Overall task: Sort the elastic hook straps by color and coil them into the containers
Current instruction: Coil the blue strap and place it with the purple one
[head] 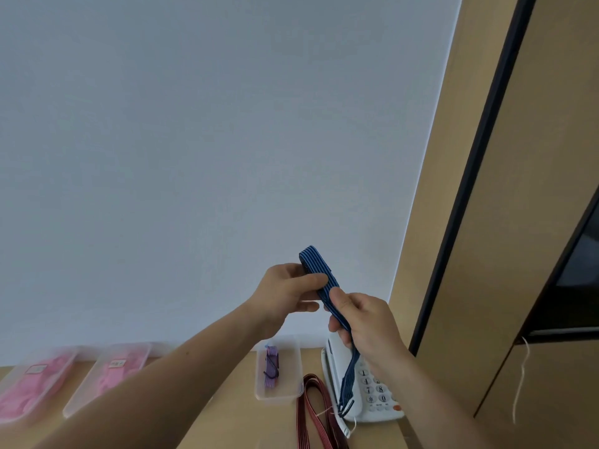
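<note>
Your left hand (285,294) and right hand (363,322) both grip the blue strap (319,273), folded upright; its tail hangs below your right.

Both arms bare and raised, grips close together, just apart. Left forearm (194,367) comes up from lower left. Left grip (288,294) has its thumb (312,280) laid over the top and fingers curled beneath, pinching the folded blue strap (316,262). Right forearm (421,387) comes up from lower right. Right grip (364,322) shows the back of the hand to camera, fingers curled round the same strap lower down, right thumb (338,299) pressed on it. Right grip sits slightly lower than left.
</note>
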The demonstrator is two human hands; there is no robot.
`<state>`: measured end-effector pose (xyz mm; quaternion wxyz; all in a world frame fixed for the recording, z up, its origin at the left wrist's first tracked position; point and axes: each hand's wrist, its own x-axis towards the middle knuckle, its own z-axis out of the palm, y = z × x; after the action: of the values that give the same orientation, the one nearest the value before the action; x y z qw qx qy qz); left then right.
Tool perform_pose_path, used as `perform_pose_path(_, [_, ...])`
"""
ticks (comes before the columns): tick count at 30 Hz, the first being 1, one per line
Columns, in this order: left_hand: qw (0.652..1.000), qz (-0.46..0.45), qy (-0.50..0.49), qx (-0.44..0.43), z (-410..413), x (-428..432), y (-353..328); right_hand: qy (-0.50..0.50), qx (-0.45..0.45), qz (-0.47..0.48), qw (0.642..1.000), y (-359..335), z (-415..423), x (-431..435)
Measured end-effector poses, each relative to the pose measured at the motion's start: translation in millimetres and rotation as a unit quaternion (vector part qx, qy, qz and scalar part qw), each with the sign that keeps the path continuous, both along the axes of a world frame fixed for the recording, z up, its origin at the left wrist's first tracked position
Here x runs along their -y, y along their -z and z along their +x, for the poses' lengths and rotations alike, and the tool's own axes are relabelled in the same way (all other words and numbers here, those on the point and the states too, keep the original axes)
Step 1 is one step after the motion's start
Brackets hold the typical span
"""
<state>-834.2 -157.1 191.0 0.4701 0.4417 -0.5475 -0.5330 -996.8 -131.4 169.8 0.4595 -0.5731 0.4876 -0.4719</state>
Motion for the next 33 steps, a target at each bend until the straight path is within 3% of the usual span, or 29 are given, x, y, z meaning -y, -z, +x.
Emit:
perform_pose_path(12, [0.999, -0.04, -0.015, 0.009, 8, 6, -2, 0.007, -0.008, 0.04, 0.999, -3, 2, 5])
perform_pose_path(14, [0.996, -0.072, -0.037, 0.041, 6, 8, 1, 0.004, 0.006, 0.049, 0.999, -4, 4, 6])
perform_pose_path(16, [0.98, -0.136, -0.073, 0.127, 5, 10, 4, 0.005, 0.022, 0.057, 0.998, -4, 4, 8])
perform_pose_path(20, [0.907, -0.284, -0.095, 0.298, 7, 9, 14, -0.002, 0.061, 0.074, 0.995, -9, 1, 11])
perform_pose_path(23, [0.829, -0.392, -0.093, 0.388, 8, 6, 21, -0.008, 0.075, 0.084, 0.994, -11, 2, 13])
perform_pose_path(31, [0.652, -0.58, -0.116, 0.475, 11, 14, 25, -0.027, 0.079, 0.098, 0.992, -5, 6, 13])
perform_pose_path(33, [0.625, -0.601, -0.133, 0.479, 15, 20, 30, -0.029, 0.078, 0.097, 0.992, -5, 7, 13])
